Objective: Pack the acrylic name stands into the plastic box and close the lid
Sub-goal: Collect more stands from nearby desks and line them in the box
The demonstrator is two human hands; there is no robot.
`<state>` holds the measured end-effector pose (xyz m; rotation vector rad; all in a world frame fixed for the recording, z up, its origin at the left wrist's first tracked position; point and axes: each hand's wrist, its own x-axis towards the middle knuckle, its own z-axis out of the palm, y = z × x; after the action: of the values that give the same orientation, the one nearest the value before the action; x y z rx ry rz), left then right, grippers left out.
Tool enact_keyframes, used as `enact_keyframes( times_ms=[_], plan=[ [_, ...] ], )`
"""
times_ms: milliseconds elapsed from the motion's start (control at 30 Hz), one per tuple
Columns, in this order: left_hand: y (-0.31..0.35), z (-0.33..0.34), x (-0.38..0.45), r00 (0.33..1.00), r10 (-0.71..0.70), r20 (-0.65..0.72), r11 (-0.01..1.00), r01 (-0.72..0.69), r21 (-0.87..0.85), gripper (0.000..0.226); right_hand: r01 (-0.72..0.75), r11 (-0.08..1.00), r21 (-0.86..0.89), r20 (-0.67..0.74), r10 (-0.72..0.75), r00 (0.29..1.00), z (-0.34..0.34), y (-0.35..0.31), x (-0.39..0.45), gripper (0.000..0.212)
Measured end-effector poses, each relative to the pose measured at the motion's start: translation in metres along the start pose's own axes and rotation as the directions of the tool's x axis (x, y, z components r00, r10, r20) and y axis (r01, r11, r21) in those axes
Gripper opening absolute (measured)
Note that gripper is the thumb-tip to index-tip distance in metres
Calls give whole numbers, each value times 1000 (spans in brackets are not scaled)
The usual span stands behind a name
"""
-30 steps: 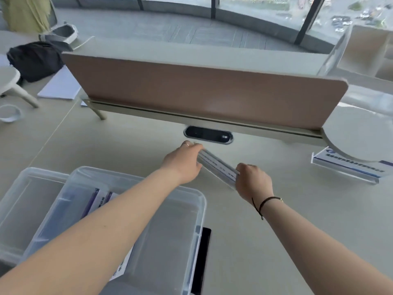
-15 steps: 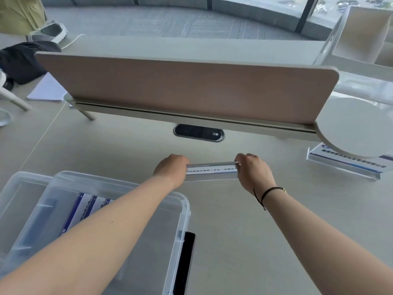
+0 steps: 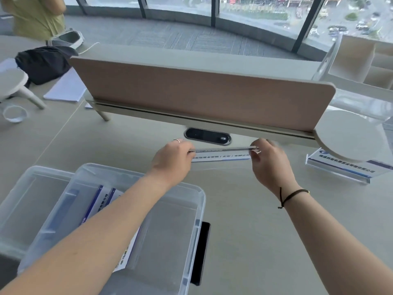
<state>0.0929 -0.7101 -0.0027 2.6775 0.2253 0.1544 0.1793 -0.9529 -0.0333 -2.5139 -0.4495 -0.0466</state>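
A clear acrylic name stand with a white printed card is held level above the desk, edge-on toward me. My left hand grips its left end and my right hand grips its right end. The clear plastic box stands open at the lower left, partly behind my left forearm, with a few name stands lying inside. Its clear lid lies under or beside it on the left. Another name stand sits on the desk at the right.
A tan divider panel runs across the desk just behind my hands, with a black cable port below it. A round white base overlaps the right stand. A black phone lies beside the box. A person in yellow stands far left.
The stand has turned from slanted to level between my hands, and my hands have spread farther apart along it. My view has shifted slightly.
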Motion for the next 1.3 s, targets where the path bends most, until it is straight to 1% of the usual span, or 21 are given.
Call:
enact_keyframes(
  times_ms=[67,133,267,367,467,633,700,800,900,967,1067,1167,1233,1300],
  plan=[
    [-2,-25,-17,997,27,-77,998,-31,-51,9,44,999,32,-14,-43,999,-16,-21,-6,11],
    [-7,-50,-35,992,42,-120,996,-52,-79,6,89,995,40,-4,-89,996,-29,-45,-12,9],
    [-22,-99,-82,984,23,-178,993,-43,-111,4,156,985,73,88,-162,983,-44,-96,-26,8],
    [-39,-124,-120,986,-32,-163,990,9,-140,6,150,979,135,195,-175,965,-42,-129,-36,4],
    [-58,-138,-158,989,-94,-110,980,73,-186,6,143,978,150,323,-185,928,-29,-156,-46,5],
    [-82,-142,-208,984,-175,-20,958,166,-234,15,207,969,138,428,-247,869,-1,-187,-60,11],
    [-88,-138,-226,974,-222,56,937,228,-264,21,253,960,117,478,-277,833,11,-194,-65,12],
    [-92,-127,-246,953,-253,167,912,292,-288,24,342,937,72,537,-326,778,27,-199,-71,11],
    [-93,-104,-259,921,-323,218,893,373,-252,24,397,917,32,588,-338,735,47,-194,-75,11],
    [-92,-83,-265,893,-373,250,862,433,-262,24,413,911,-6,617,-321,718,62,-190,-79,12],
    [-93,-54,-270,863,-394,314,840,477,-257,24,440,891,-108,662,-266,701,84,-183,-85,13],
    [-97,-35,-270,838,-404,366,855,488,-174,22,404,900,-163,692,-188,698,107,-174,-90,16],
    [-97,-27,-267,830,-397,393,877,469,-105,21,354,914,-197,700,-122,704,118,-172,-93,19],
    [-97,-23,-264,815,-397,421,893,449,-29,18,337,913,-231,692,-89,716,126,-170,-95,24]
  ],
)
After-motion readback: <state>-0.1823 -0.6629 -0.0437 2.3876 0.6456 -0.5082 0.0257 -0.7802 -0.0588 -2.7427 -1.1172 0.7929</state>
